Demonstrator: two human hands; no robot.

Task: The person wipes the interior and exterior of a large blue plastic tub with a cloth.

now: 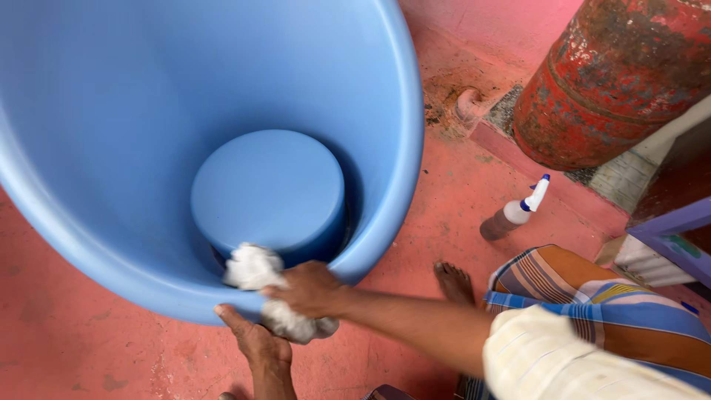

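Head view looks down into a big blue tub [111, 111] tipped on its side on a pink floor [74, 348], mouth toward the camera. The right hand [309, 287] is closed around a white cloth [255, 268] and presses it on the tub's lower rim; part of the cloth hangs below the hand, outside the rim. The left hand [255, 339] props the rim from underneath, thumb up against the outer wall, though whether its fingers curl shut I cannot tell, since they are hidden under the tub.

Risks, as I judge them: the tub is round and rests on its curved side, so a hard push with the cloth could roll it off the left hand. The loose tail of cloth could drag on the floor and pick up dirt (the floor looks dusty and stained). A bare foot [453, 283] sits close to the rim and could be pinched if the tub shifts. A spray bottle [515, 213] lies on the floor near the foot, and a rusty red cylinder [615, 74] stands beyond it, well apart from the tub.

Inside, the tub looks smooth, matte and evenly blue, with a raised round base and a dark seam around it. No marks show on the inner wall.
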